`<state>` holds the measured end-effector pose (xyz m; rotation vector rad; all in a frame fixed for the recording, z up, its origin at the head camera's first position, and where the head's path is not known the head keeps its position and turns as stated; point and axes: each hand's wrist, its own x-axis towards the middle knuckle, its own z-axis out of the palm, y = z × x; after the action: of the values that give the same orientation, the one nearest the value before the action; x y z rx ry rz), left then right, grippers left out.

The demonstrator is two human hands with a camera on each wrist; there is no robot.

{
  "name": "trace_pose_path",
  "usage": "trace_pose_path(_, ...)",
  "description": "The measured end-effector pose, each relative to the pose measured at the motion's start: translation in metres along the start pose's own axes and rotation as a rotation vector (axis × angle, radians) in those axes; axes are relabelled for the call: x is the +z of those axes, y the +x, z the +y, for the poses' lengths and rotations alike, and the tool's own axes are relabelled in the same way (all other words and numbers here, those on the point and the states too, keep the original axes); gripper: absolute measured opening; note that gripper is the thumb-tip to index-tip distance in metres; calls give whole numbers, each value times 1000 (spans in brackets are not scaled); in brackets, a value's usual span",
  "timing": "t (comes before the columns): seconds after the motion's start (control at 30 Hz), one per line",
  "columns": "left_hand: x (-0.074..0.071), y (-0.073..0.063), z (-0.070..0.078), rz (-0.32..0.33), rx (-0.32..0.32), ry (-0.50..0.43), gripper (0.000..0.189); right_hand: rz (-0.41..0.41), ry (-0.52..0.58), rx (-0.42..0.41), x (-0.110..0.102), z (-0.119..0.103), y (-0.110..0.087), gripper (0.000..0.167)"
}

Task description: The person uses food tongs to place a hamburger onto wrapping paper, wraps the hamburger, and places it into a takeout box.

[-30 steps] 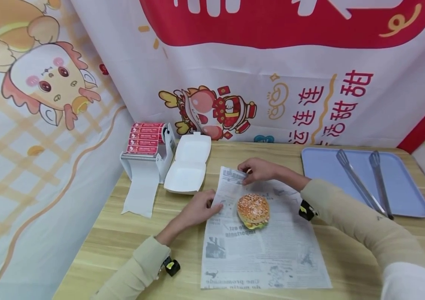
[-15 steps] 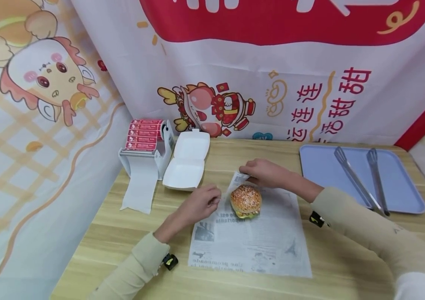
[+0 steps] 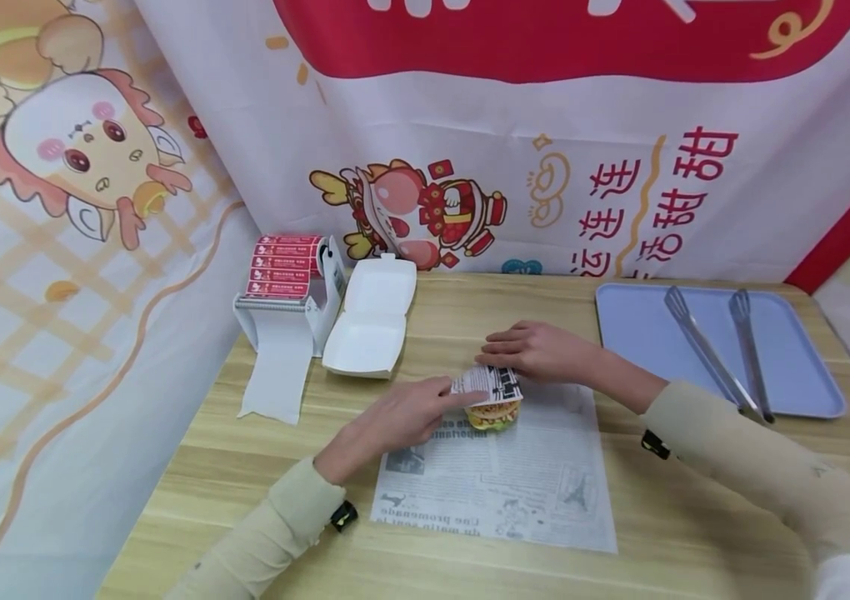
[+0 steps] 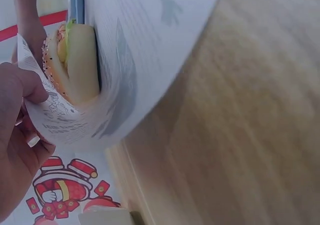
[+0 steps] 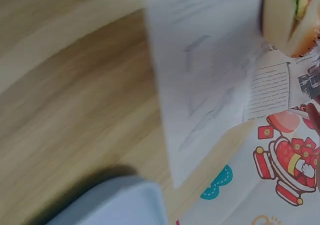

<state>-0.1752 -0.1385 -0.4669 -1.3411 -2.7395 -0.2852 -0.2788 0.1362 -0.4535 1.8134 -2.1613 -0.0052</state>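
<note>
A sesame-bun burger [image 3: 494,416] sits on a newsprint-patterned sheet of wrapping paper [image 3: 515,483] on the wooden table. The paper's far end is folded toward me over the top of the bun, hiding most of it; lettuce and filling show at the near side. My left hand [image 3: 406,414] pinches the left part of this fold, and in the left wrist view its thumb [image 4: 34,86] lies on the paper beside the bun. Fingers extended, my right hand [image 3: 545,352] rests on the fold behind the burger; its thumb is hidden in the head view.
An open white clamshell box [image 3: 371,321] stands at the back left, next to a label dispenser [image 3: 282,287] with a hanging white strip. On the right, a blue tray [image 3: 635,333] carries two metal tongs [image 3: 710,350]. A printed cloth hangs behind the table.
The paper and burger have shifted left and slightly away from me. The paper's far end has been turned over the bun. My right fingers have straightened; my left hand has moved in to the fold.
</note>
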Motion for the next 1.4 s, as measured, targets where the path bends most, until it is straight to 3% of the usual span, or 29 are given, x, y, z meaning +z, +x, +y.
trace_pose_path(0.13, 0, 3, 1, -10, 25, 27, 65, 14, -40, 16, 1, -4, -12, 43)
trace_pose_path(0.37, 4, 3, 0, 17, 69, 28, 59, -15, 165, 194, 9, 0, -6, 40)
trace_pose_path(0.63, 7, -1, -1, 41, 92, 0, 60, 50, 35, 118, 21, 8, -7, 23)
trace_pose_path(0.8, 4, -1, 1, 24, 108, 87, 58, 115, -28, 100, 27, 8, -12, 23)
trace_pose_path(0.97, 7, -6, 2, 72, 154, 145, 49, 120, -67, 100, 32, 9, -11, 20)
trace_pose_path(1.1, 5, -15, -1, 74, 161, -2, 41, 106, -84, 99, 33, 8, -13, 17)
trace_pose_path(1.23, -6, -17, -2, 95, 100, -182, 39, 122, -108, 83, 35, 8, -15, 11)
trace_pose_path(1.3, -14, -9, 1, 147, 38, -231, 34, 151, -121, 80, 36, 9, -16, 10)
trace_pose_path(1.4, -21, 17, 6, 200, -55, -240, 26, 217, -141, 82, 38, 8, -16, 13)
